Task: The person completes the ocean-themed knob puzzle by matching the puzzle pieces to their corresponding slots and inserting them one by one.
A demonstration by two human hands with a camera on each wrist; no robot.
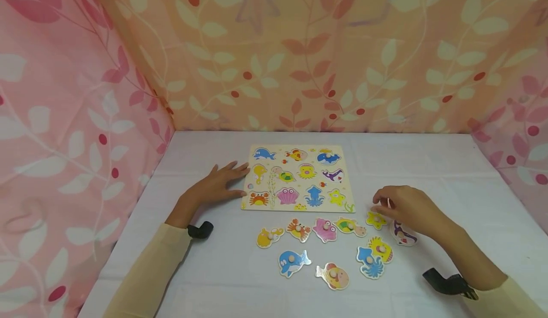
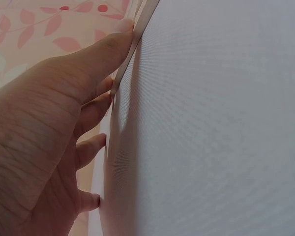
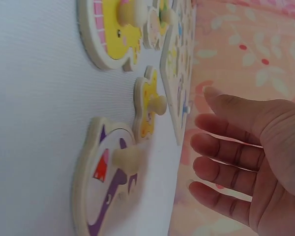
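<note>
A wooden peg puzzle board (image 1: pixel 299 205) with printed sea animals lies on the white table. My left hand (image 1: pixel 219 183) is at its left edge, fingers spread and touching the rim. My right hand (image 1: pixel 408 209) hovers above the loose pieces with loosely bent fingers and nothing in them. Closest to it are the yellow starfish piece (image 1: pixel 373 220) and the purple-and-white piece (image 3: pixel 101 189), partly covered by the hand in the head view. A dark blue whale piece (image 1: pixel 327 157) with a knob sits in the board's top right slot.
Below the board lie several knobbed pieces: seahorse (image 1: pixel 265 238), crab (image 1: pixel 298 231), pink shell (image 1: pixel 324 235), turtle (image 1: pixel 344 225), blue whale (image 1: pixel 288 263), fish (image 1: pixel 338 278). A blue squid piece (image 1: pixel 371 268) overlaps a yellow octopus piece (image 1: pixel 385 251). Floral curtains (image 1: pixel 299 61) surround the table.
</note>
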